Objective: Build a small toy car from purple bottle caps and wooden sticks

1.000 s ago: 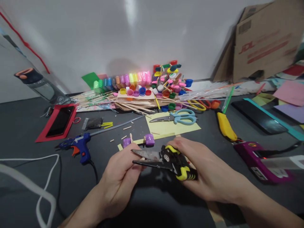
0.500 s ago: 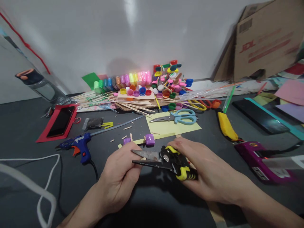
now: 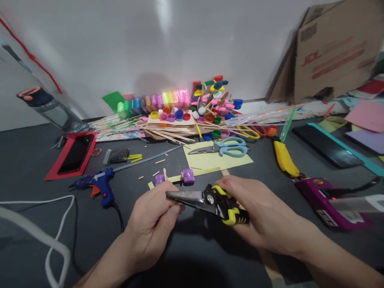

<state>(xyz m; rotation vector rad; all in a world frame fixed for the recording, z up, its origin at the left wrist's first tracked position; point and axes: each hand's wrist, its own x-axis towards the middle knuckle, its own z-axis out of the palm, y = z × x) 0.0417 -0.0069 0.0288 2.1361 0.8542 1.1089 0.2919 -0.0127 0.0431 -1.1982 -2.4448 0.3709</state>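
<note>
Shears (image 3: 210, 199), clasped in right hand (image 3: 261, 216), point closed blades (image 3: 190, 199) leftward to left hand (image 3: 151, 224), whose digits press together; anything pinched is obscured.

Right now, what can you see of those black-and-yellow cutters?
The cutters have metal-looking blades, closed together, a round silvery pivot and black handles with yellow patches. The right hand grips the handles above the dark table, blades pointing left. The tips overlap the left hand in view; whether they touch it is unclear.
</note>
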